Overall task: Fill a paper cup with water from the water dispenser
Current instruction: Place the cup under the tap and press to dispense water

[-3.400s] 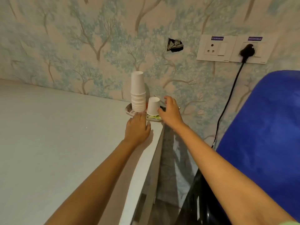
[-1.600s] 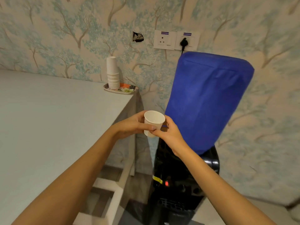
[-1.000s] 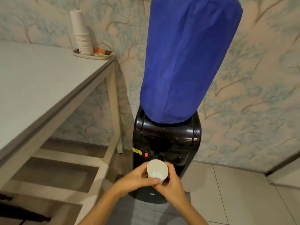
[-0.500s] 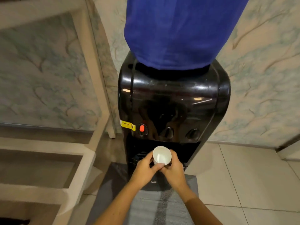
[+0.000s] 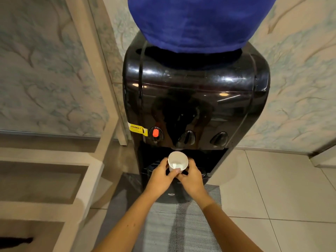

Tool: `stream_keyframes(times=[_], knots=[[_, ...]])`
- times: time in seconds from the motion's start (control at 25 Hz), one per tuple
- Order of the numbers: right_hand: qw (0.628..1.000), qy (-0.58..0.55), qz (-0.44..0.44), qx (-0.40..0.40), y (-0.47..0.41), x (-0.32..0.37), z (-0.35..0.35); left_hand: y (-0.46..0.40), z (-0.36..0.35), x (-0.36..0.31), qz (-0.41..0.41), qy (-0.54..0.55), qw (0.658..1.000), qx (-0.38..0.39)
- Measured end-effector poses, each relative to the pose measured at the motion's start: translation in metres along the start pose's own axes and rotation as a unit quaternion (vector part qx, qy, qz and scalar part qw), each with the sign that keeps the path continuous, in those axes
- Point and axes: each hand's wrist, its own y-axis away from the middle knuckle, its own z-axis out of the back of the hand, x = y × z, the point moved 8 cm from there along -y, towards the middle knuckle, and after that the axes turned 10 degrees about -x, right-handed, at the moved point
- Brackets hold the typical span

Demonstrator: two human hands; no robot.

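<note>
A small white paper cup is held upright in both hands, in front of the recess of a glossy black water dispenser. My left hand grips its left side, my right hand its right side. The cup sits just below the middle black tap; a red tap is to the left and another black tap to the right. The inside of the cup looks dry. A blue cloth cover hides the bottle on top.
A pale table leg and lower frame stand close on the left. A grey mat lies on the tiled floor in front of the dispenser. Patterned wallpaper covers the wall behind.
Both hands carried the cup from the table down to the dispenser. Over the last half second the cup moved slightly forward, under the middle tap.
</note>
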Motion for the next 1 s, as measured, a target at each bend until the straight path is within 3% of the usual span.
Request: stream_keyframes(times=[0.16,0.28,0.4,0.52,0.6,0.72,0.84,1.0], knots=[[0.999,-0.005,-0.031,-0.013,0.01,0.01,0.011,0.013,0.022,-0.008,0.012,-0.031,0.998,-0.049],[0.99,0.005,0.037,-0.139,0.037,0.039,0.051,0.047,0.06,-0.032,-0.039,-0.062,0.979,-0.192],[0.944,0.033,0.176,-0.277,0.068,0.099,0.101,0.078,0.099,-0.099,-0.162,-0.069,0.936,-0.305],[0.891,0.133,0.294,-0.319,0.073,0.166,0.128,0.095,0.129,-0.185,-0.343,-0.157,0.85,-0.368],[0.854,0.255,0.351,-0.287,0.061,0.199,0.126,0.088,0.133,-0.228,-0.409,-0.258,0.807,-0.34],[0.815,0.382,0.366,-0.238,0.04,0.219,0.118,0.059,0.13,-0.256,-0.401,-0.413,0.768,-0.28],[0.798,0.424,0.365,-0.226,0.028,0.22,0.115,0.039,0.127,-0.255,-0.359,-0.474,0.769,-0.235],[0.801,0.412,0.364,-0.236,0.025,0.215,0.115,0.033,0.124,-0.249,-0.343,-0.484,0.766,-0.248]])
